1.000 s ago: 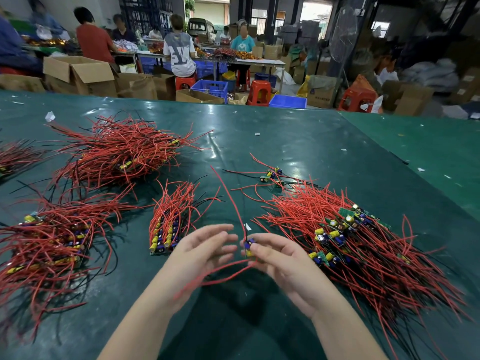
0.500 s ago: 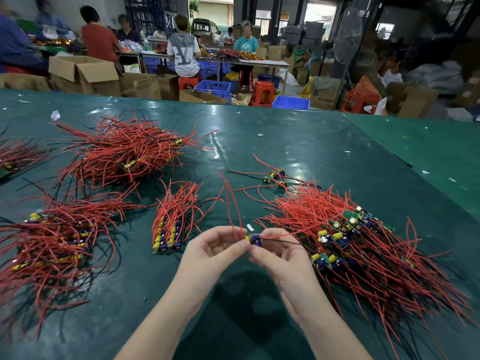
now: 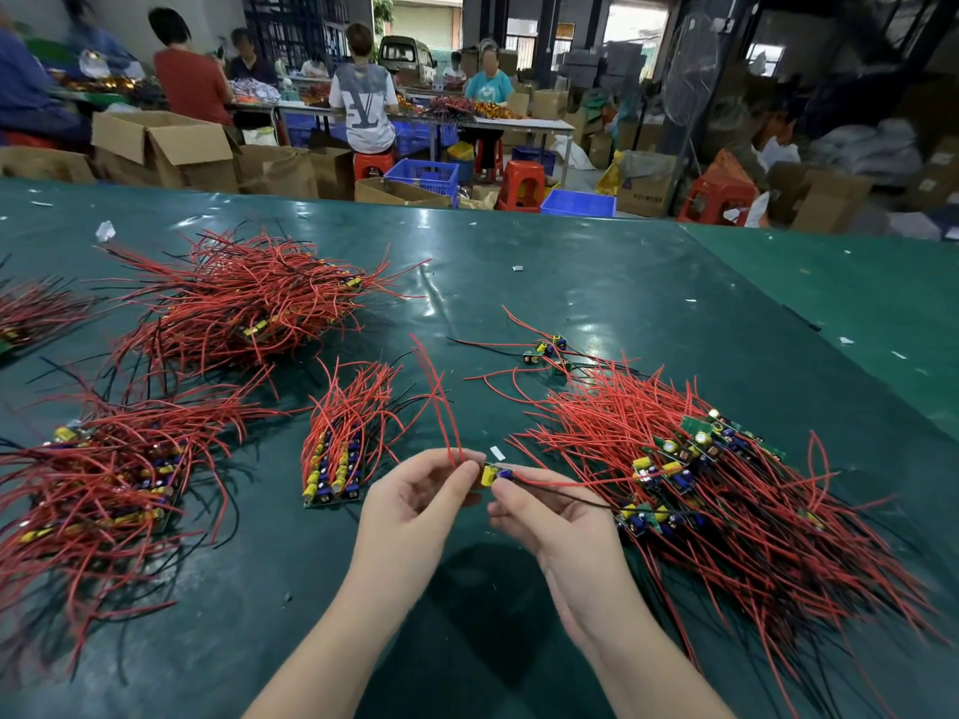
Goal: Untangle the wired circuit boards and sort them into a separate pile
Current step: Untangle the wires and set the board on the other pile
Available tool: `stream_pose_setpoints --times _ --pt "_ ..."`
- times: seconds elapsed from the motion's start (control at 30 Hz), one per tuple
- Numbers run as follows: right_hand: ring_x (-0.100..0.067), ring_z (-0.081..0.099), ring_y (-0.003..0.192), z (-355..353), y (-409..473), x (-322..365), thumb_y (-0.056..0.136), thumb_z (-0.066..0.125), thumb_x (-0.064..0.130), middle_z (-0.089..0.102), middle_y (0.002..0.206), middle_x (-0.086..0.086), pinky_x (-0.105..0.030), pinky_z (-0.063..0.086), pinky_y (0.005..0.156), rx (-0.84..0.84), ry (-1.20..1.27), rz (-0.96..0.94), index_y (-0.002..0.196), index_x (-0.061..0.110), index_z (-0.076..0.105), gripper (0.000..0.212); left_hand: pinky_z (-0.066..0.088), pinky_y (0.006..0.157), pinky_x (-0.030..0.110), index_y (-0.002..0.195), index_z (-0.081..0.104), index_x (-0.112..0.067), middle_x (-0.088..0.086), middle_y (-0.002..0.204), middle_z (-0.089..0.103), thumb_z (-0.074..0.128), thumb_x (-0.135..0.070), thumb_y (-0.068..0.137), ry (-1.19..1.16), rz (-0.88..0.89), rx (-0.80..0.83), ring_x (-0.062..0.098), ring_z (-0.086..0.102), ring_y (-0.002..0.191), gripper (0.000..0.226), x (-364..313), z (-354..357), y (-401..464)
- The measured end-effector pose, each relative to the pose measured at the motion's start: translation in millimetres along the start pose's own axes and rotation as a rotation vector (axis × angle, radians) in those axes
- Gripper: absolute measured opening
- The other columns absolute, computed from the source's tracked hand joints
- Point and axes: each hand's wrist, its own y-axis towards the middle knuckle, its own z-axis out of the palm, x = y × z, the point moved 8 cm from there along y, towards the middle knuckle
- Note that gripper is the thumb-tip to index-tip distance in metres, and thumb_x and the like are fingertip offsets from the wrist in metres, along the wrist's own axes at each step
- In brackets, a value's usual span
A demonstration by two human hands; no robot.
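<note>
You held one small circuit board (image 3: 495, 473) between both hands above the green table (image 3: 597, 303). Your left hand (image 3: 415, 503) pinched its red wires; your right hand (image 3: 545, 516) pinched its other end, where a red and a black wire ran right into the tangled pile (image 3: 726, 490). A pull while those wires were snagged risked dragging neighbouring boards or straining solder joints. Left of the held board lay the sorted pile (image 3: 337, 459); beyond it, a stray board (image 3: 547, 350).
</note>
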Motion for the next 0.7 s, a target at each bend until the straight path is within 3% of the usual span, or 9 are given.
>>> stream_pose_setpoints --times 0.17,0.33,0.47,0.7 --pt "-0.016 0.067 0.063 6 0 -1 0.056 0.080 0.017 0.074 0.081 -0.013 -0.023 0.055 0.061 0.078 0.136 0.080 0.081 0.007 0.078 0.027 0.056 0.083 0.026 0.081 0.078 -0.014 0.009 0.089 0.075 0.067 -0.014 0.078 -0.198 -0.121 -0.029 0.017 0.069 0.085 0.011 9 0 -1" --pt "-0.015 0.068 0.063 13 -2 -1 0.062 0.076 0.011 0.074 0.085 -0.015 -0.022 0.055 0.059 0.164 0.243 0.159 0.083 0.005 0.078 0.022 0.055 0.067 0.019 0.078 0.079 -0.012 0.009 0.085 0.074 0.065 -0.013 0.072 -0.486 -0.304 0.030 0.013 0.071 0.075 0.015 15 11 -5" --pt "-0.016 0.070 0.064 17 -4 1 0.068 0.073 0.008 0.074 0.085 -0.014 -0.022 0.055 0.059 0.208 0.260 0.172 0.084 0.005 0.078 0.017 0.054 0.061 0.017 0.079 0.079 -0.016 0.005 0.084 0.075 0.065 -0.017 0.073 -0.514 -0.370 0.053 0.010 0.071 0.072 0.015 16 14 -8" --pt "-0.026 0.072 0.074 3 2 5 0.069 0.074 0.021 0.072 0.099 -0.022 -0.025 0.056 0.061 0.084 0.108 0.090 0.095 0.007 0.076 0.029 0.055 0.064 0.018 0.082 0.079 -0.013 0.009 0.090 0.075 0.067 -0.017 0.073 -0.533 -0.357 -0.014 0.011 0.071 0.076 0.015 20 8 -6"
